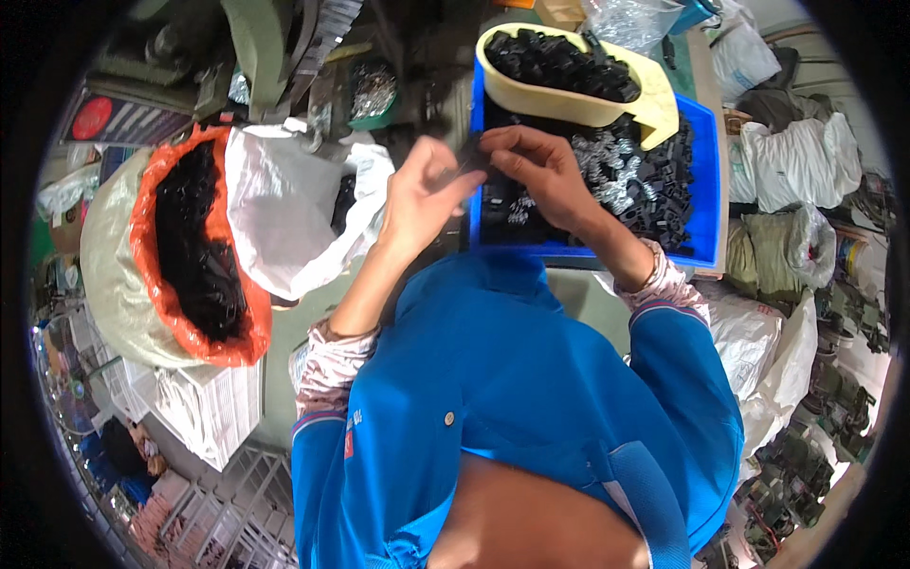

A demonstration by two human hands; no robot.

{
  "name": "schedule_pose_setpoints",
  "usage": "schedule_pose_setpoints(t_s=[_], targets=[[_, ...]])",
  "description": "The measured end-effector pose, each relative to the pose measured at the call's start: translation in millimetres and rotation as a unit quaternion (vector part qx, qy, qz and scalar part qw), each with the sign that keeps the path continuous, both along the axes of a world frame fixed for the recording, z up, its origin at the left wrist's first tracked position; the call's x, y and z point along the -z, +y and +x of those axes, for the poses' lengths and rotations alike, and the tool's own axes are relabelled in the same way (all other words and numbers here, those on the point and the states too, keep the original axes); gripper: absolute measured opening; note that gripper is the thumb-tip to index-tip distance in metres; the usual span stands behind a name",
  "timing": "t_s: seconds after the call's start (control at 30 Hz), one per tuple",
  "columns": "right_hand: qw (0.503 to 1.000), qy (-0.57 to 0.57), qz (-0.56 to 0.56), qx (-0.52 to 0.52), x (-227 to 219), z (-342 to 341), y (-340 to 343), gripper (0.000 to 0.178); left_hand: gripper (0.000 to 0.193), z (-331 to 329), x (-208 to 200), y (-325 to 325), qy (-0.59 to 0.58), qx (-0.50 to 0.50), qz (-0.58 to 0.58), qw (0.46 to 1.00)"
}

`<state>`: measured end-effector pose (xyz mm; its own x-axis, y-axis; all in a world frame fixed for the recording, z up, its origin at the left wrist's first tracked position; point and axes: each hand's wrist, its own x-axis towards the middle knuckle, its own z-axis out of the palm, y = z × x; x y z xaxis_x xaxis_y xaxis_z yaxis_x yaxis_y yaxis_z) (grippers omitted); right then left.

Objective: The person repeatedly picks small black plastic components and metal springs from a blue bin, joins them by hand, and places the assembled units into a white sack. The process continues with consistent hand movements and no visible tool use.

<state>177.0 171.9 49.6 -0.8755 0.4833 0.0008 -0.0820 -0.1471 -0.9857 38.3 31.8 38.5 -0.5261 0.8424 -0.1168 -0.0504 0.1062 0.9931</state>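
Hands near angular black pieces, smooth blue tray

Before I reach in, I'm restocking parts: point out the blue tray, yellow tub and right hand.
Blue tray (706, 188), head view: right wall.
Yellow tub (550, 108), head view: near wall.
Right hand (552, 173), head view: back of the hand.

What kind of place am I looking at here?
Probably a small factory or workshop: a blue bin holds many small black parts and silver pieces, a yellow container holds more black parts, and an orange-lined sack of black items stands open at left.
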Motion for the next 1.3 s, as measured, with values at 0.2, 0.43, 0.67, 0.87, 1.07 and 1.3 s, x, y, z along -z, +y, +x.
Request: schedule_pose_setpoints(t_s=[0.2, 0.43, 0.67, 0.87, 1.07, 1.3], targets=[[0.871, -0.041, 0.473, 0.126, -38.4, -9.8, 95.8, 0.026, 0.033, -3.5, 2.3, -8.6, 0.025, -0.027, 0.062, 0.997], [0.759, -0.306, 0.561, 0.124, 0.9, -11.4, 285.5, 0.039, 0.033, -8.5, -4.3, -18.0, 0.017, -0.021, 0.076, 0.997], [0.996, -0.068, 0.059, 0.004, -76.8, -18.9, 163.6, 0.02, 0.033, -53.4, 0.7, -51.6, 0.052, -0.051, 0.11, 0.991], [0.996, -0.003, 0.026, -0.081, -28.3, -73.0, 38.1, 0.018, 0.033, -89.0, -8.8, -67.4, 0.101, -0.043, 0.077, 0.991], [0.989, -0.017, 0.129, -0.065, -20.6, -115.8, -34.7, 0.025, 0.034, -116.9, -2.4, -97.5, 0.128, -0.014, 0.074, 0.989], [0.959, 0.008, 0.277, -0.057, -10.2, -152.9, -59.2, 0.023, 0.034, -147.0, -5.4, -114.5, 0.22, 0.008, 0.052, 0.974]])
